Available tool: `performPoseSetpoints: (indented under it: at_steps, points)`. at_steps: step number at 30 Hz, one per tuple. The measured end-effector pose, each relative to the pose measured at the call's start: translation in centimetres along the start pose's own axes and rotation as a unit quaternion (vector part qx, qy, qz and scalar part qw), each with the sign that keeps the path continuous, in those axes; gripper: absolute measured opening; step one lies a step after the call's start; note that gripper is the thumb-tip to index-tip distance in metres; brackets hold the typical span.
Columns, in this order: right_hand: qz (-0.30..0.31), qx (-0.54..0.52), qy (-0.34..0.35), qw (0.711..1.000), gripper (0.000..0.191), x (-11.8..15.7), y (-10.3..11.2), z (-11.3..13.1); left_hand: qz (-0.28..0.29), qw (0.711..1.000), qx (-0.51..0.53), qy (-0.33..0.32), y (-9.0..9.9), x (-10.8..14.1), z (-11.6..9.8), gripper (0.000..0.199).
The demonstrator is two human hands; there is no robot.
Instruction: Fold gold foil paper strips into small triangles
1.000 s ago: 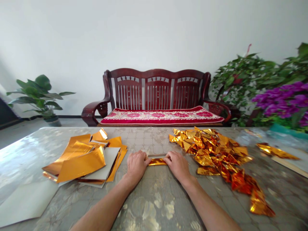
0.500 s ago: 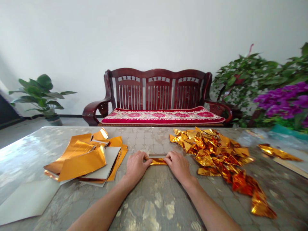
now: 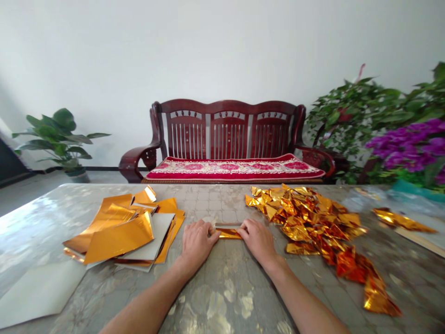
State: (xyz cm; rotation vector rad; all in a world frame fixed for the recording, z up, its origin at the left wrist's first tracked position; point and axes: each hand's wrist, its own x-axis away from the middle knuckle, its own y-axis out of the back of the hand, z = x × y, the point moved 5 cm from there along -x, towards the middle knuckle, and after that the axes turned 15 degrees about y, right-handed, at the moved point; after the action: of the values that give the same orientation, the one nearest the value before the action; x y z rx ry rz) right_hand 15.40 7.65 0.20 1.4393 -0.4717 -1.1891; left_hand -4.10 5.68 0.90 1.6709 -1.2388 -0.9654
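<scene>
A strip of folded gold foil paper (image 3: 229, 234) lies on the table between my two hands, with a pale edge along its far side. My left hand (image 3: 199, 237) pinches its left end between thumb and fingers. At the right end, my right hand (image 3: 256, 236) grips the same paper in a like way. Both ends of the strip are hidden under my fingers. Left of my hands is a loose stack of gold foil sheets (image 3: 120, 241), some with the grey-white back up. To the right spreads a pile of folded gold foil pieces (image 3: 306, 218).
The patterned table (image 3: 215, 297) fills the foreground. A pale sheet (image 3: 41, 292) lies at its left front. Clear plastic (image 3: 365, 197) and another folded foil piece (image 3: 403, 220) are at the right, near purple flowers (image 3: 410, 146). Behind the table stands a wooden bench (image 3: 227, 130).
Both hands stay almost in the same place, still on the strip. Slightly more of the pale far part of the paper seems to show beside the left fingers.
</scene>
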Motion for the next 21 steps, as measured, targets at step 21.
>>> performPoseSetpoints:
  at_steps: [21]
  points:
    - [-0.002,0.008,-0.005,1.0,0.016,0.1,0.1,0.0,-0.015,0.962,0.013,-0.272,-0.8,1.7,-2.4,0.021]
